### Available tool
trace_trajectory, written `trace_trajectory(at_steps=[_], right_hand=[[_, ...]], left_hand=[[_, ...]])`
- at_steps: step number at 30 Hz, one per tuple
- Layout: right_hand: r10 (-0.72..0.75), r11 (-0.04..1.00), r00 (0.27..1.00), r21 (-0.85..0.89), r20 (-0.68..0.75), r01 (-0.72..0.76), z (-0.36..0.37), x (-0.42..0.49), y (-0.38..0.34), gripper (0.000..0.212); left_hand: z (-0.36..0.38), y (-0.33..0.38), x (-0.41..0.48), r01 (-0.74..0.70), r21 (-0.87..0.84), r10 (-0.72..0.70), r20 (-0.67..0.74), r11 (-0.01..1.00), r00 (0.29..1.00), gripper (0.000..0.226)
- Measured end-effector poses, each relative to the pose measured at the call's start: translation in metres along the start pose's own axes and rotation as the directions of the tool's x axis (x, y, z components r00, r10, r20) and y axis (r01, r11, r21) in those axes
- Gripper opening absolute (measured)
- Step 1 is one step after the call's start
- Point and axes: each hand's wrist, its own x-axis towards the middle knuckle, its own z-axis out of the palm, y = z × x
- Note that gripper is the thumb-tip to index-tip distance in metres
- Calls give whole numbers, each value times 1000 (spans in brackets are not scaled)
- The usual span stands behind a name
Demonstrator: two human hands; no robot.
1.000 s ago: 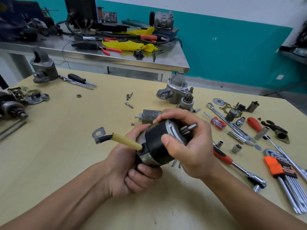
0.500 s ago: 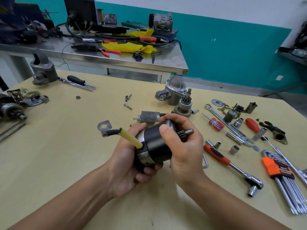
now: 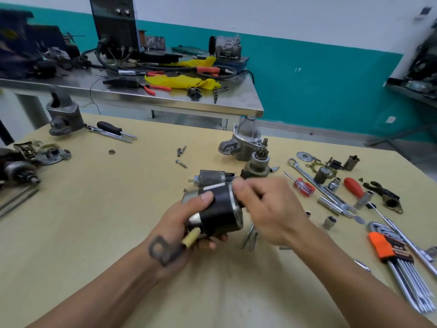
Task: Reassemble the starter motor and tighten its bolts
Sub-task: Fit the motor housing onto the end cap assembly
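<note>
Counter (image 3: 94, 233): tan, carries loose parts and tools; motor body (image 3: 220, 214): black cylinder, held above counter, rolled over since a second ago; left grip (image 3: 184, 223): wrapped round body; right grip (image 3: 272, 209): shifted to shaft end, blurred, closure cannot tell; nose housing (image 3: 243, 140): behind, unfitted; lead (image 3: 191, 239): formerly up-left, now hanging toward wrist; through bolts (image 3: 249, 235): on counter, uninstalled; likely orienting body for mating.

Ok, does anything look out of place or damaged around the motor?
Nothing looks broken or spilled. The left hand grips the motor body; the right hand is at its end, blurred. Small screws lie loose mid-table, apart from the tools, and two long bolts lie beneath the right hand, not yet fitted.
</note>
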Motion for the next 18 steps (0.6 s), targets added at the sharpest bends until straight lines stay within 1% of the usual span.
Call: trace_trajectory(at_steps=[1,3,6,8,10,13,15,18], right_hand=[[19,1000,999,-10,33,-19,4,-3,1,73],[18,999,1000,34,-9,-18,11,-8,4,72],[-14,995,999,94,-48,19,11,-8,6,66],[-17,990,999,137,-48,23,10,-7,5,67],[-25,990,999,141,-42,31,11,-7,2,68],[-23,996,1000,88,-7,24,9,-4,4,70],[23,996,1000,91,6,-23,3,-1,8,68],[105,982,991,169,-81,-91,-13,5,14,70]], left_hand=[[0,-3,1,-45,63,46,-8,997,999,49],[-4,-7,1,-157,190,159,7,969,987,66],[-11,-5,-2,-336,336,330,77,880,941,62],[-13,-3,-5,-414,391,395,132,822,909,60],[-14,-1,-6,-474,419,443,176,774,879,60],[-16,2,-6,-504,452,475,185,736,860,63],[-22,7,-3,-499,514,498,153,698,854,69],[-43,23,3,-430,625,530,31,652,848,80]])
